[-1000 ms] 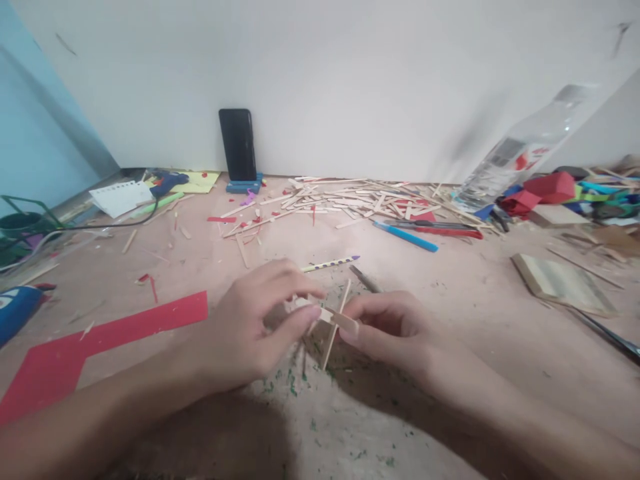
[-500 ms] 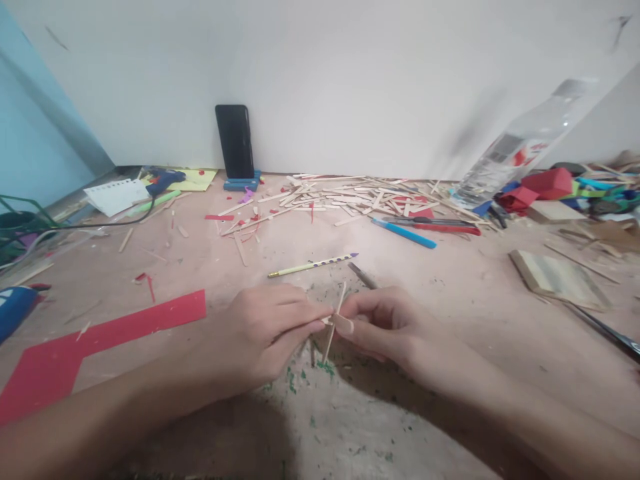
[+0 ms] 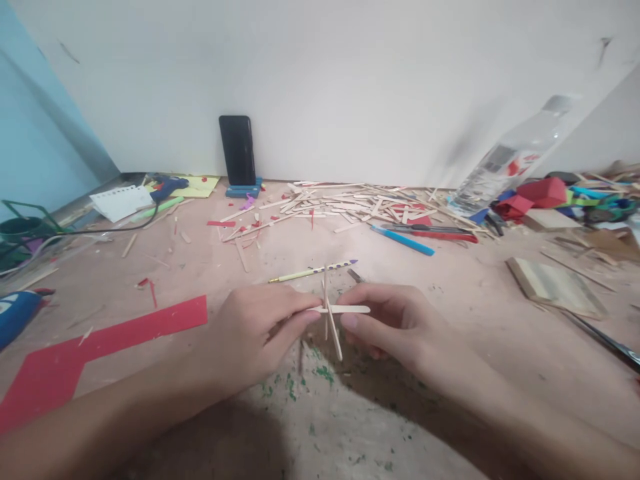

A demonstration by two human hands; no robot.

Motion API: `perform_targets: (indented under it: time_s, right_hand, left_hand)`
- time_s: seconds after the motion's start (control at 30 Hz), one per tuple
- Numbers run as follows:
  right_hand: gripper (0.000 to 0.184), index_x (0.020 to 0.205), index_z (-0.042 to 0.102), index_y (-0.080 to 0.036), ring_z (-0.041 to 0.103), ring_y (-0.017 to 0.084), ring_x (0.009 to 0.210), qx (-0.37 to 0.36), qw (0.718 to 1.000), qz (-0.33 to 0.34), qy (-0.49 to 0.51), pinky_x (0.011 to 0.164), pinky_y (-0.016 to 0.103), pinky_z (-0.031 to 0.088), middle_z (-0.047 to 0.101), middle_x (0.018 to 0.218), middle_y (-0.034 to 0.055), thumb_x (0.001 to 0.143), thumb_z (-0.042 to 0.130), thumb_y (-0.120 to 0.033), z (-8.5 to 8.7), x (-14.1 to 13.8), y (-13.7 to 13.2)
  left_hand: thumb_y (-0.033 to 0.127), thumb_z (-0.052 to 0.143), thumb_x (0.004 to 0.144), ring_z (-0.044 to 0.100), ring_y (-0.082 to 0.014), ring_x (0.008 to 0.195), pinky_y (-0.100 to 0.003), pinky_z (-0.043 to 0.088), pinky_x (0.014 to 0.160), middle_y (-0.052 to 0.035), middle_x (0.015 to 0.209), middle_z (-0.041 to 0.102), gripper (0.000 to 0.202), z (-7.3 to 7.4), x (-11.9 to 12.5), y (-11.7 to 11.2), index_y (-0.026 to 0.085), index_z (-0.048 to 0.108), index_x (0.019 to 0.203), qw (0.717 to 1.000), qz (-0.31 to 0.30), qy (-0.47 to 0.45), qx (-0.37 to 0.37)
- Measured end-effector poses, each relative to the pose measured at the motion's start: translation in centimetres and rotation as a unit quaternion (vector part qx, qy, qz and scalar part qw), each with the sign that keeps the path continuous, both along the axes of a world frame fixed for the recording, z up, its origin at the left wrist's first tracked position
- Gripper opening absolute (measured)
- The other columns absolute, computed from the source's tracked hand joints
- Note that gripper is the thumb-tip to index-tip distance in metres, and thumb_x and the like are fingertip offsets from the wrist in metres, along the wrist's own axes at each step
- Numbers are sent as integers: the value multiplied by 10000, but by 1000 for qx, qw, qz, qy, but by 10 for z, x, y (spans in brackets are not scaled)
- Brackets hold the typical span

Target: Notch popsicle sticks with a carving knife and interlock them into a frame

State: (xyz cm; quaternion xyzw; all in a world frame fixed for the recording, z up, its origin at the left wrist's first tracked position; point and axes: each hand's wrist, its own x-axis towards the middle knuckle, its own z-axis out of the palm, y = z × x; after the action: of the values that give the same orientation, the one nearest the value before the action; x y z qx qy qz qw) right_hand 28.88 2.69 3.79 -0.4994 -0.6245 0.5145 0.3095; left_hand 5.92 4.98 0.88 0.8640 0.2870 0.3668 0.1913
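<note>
Crossed wooden craft sticks (image 3: 335,337) are held up over the work surface in the middle of the view. One stick lies level with a rounded right end, and thinner-looking ones cross it near its middle. My left hand (image 3: 265,327) pinches the left side of this piece between thumb and forefinger. On the other side, my right hand (image 3: 390,320) has its thumb and forefinger parted around the level stick's free end; no grip on it shows. Just beyond the hands lies a pencil (image 3: 300,273), with a dark flat-tipped tool (image 3: 355,275) partly hidden behind my right hand.
Loose craft sticks (image 3: 345,200) are heaped along the wall. A phone (image 3: 237,150) stands on a blue holder. Blue and red cutters (image 3: 403,240), a bottle (image 3: 510,160) and a wood block (image 3: 555,287) are at right. Red paper (image 3: 145,327) and a glue gun (image 3: 167,187) are at left.
The crossed sticks have turned, so the level stick now points right and the cross shows. My right thumb and forefinger have parted from the piece. The left hand keeps its pinch.
</note>
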Motion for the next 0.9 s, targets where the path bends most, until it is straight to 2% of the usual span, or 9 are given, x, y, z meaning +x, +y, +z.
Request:
perform_targets:
  time_s: [0.07, 0.2, 0.27, 0.4, 0.5, 0.6, 0.67, 0.73, 0.9]
  right_hand:
    - [230, 868, 733, -180, 499, 98, 592, 19, 1000, -2, -16, 528, 244, 363, 617, 688, -17, 957, 667, -381, -2, 0, -1]
    - [420, 723, 666, -179, 484, 100, 554, 10, 999, 11, -33, 507, 252, 352, 583, 629, -11, 1008, 587, -477, -8, 1, -2]
    - [432, 726, 665, -180, 476, 102, 543, 10, 999, 12, -41, 498, 256, 344, 574, 624, -11, 1004, 585, -501, -10, 1, -2]
    - [380, 763, 716, -184, 478, 123, 571, 44, 995, -11, -85, 512, 267, 353, 584, 628, -3, 975, 617, -483, -11, 2, 1]
    - [284, 886, 773, -188, 558, 157, 632, 67, 991, -36, -109, 552, 282, 408, 686, 708, 20, 959, 636, -427, -11, 2, 3]
    - [206, 995, 791, -199, 677, 204, 813, 95, 987, -54, -114, 717, 317, 508, 779, 902, 45, 950, 636, -327, -13, 3, 4]
    - [186, 1005, 789, -206, 702, 224, 950, 123, 984, -60, -117, 850, 344, 527, 790, 1012, 51, 945, 626, -271, -14, 6, 6]
    - [182, 1021, 786, -207, 698, 230, 1040, 149, 979, -68, -121, 915, 355, 528, 784, 1101, 58, 943, 626, -246, -14, 9, 8]
    - [194, 1062, 781, -206, 707, 206, 1048, 190, 967, -74, -150, 880, 317, 554, 781, 1130, 57, 971, 626, -279, -2, 16, 11]
  left_hand:
    - [207, 606, 1034, 696, -94, 834, -198, 479, 788, 16, 970, 790, 139, 1, 1, 1, 194, 741, 1067, 1000, 9, 1, -24]
    - [249, 595, 1040, 645, -73, 735, -191, 438, 719, 56, 828, 749, 184, 4, 3, 0, 206, 744, 941, 993, 36, 9, -110]
    - [264, 592, 1038, 622, -73, 707, -197, 423, 693, 58, 787, 725, 214, 5, 5, -1, 202, 732, 888, 990, 40, 20, -132]
    - [307, 600, 1023, 571, -91, 668, -228, 396, 657, 43, 732, 678, 269, 6, 6, 1, 193, 718, 810, 988, 54, 46, -134]
    - [315, 623, 1006, 583, -98, 674, -231, 393, 652, 41, 765, 704, 213, 2, 6, 3, 213, 745, 863, 987, 62, 54, -136]
    - [296, 615, 1005, 604, -111, 688, -233, 398, 660, 29, 774, 718, 207, -2, 6, 4, 222, 756, 873, 988, 57, 58, -132]
    - [304, 601, 1008, 593, -123, 659, -241, 386, 638, 17, 753, 710, 218, -4, 5, 4, 220, 756, 881, 989, 51, 61, -125]
    - [322, 576, 1014, 579, -135, 631, -248, 372, 611, 3, 726, 694, 255, -6, 3, 2, 210, 736, 850, 991, 51, 60, -113]
    - [353, 564, 1013, 571, -137, 559, -244, 350, 554, 12, 640, 656, 306, -10, 0, -1, 215, 714, 785, 993, 48, 93, -52]
